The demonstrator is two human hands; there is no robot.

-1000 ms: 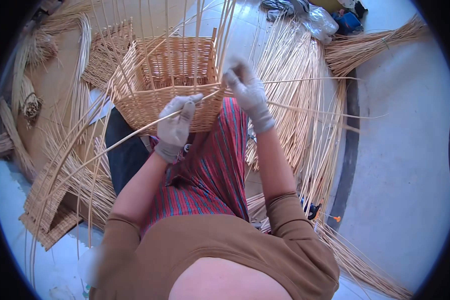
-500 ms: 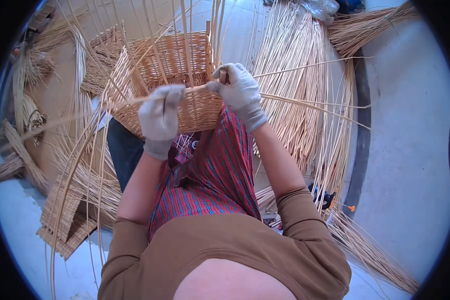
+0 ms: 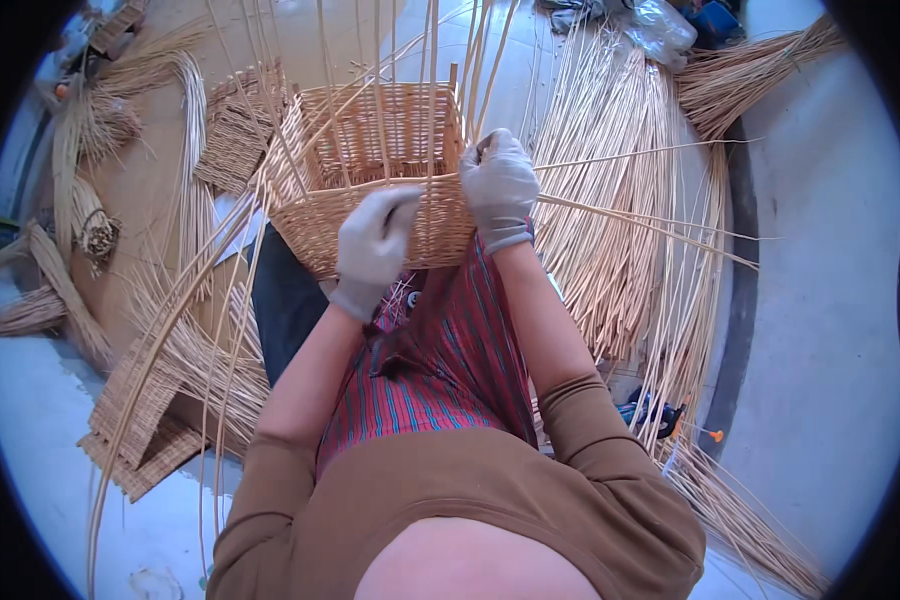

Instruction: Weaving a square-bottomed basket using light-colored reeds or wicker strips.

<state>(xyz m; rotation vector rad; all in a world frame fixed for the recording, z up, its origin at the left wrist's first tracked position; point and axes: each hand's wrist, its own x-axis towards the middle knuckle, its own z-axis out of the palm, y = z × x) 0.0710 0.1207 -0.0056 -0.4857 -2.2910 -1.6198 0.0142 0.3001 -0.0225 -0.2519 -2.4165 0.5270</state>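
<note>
An unfinished wicker basket (image 3: pixel 375 215) leans over my lap, its open top facing up and long upright willow rods rising from its rim. My right hand (image 3: pixel 500 190), in a pale work glove, is closed around the basket's near right corner; long rods stick out to the right beyond it. In front of the near wall, my gloved left hand (image 3: pixel 375 245) has bent fingers smeared by motion, so their grip is unclear. Curved rods (image 3: pixel 155 340) sweep from the basket's left side down to the lower left.
A wide spread of loose willow rods (image 3: pixel 610 190) covers the floor at right, with a tied bundle (image 3: pixel 750 75) beyond. Woven panels (image 3: pixel 140 420) lie at lower left, and another woven piece (image 3: pixel 242 130) stands behind the basket's left. A striped cloth (image 3: pixel 440 370) covers my lap.
The rod that stretched between my hands across the near rim has left that place. My left hand moved right and lower. My right hand's grip shifted onto the corner; the whole view slid slightly.
</note>
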